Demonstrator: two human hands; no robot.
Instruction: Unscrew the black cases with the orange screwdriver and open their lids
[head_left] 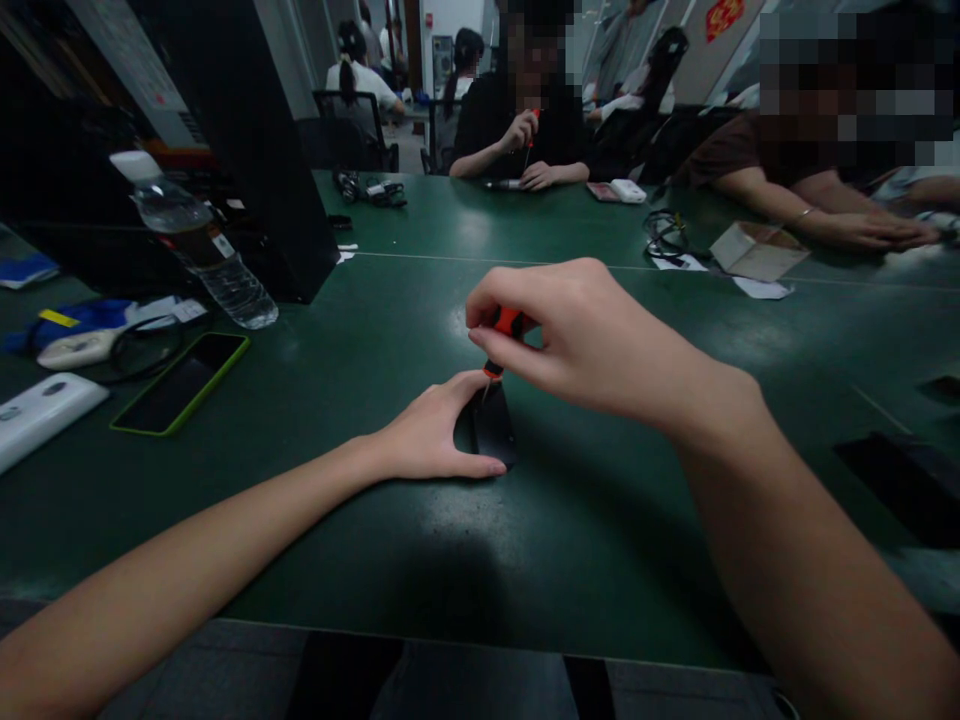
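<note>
A small dark, flat rectangular piece (495, 430) lies on the green table in front of me. My left hand (431, 430) grips it from the left, the thumb at its near end and the fingers at its far end. Above it, my right hand (577, 335) is closed around the orange and black handle of a screwdriver (493, 368). The screwdriver tilts slightly, with its thin shaft pointing down at the far part of the dark piece. Whether the tip touches a screw is too small to tell.
To the left are a water bottle (206, 240), a phone in a green case (180, 385), a white device (45, 415) and cables. A black flat object (907, 485) lies at right. Across the table, a person holds another screwdriver (533, 128); an open box (757, 250) stands near another person's arms.
</note>
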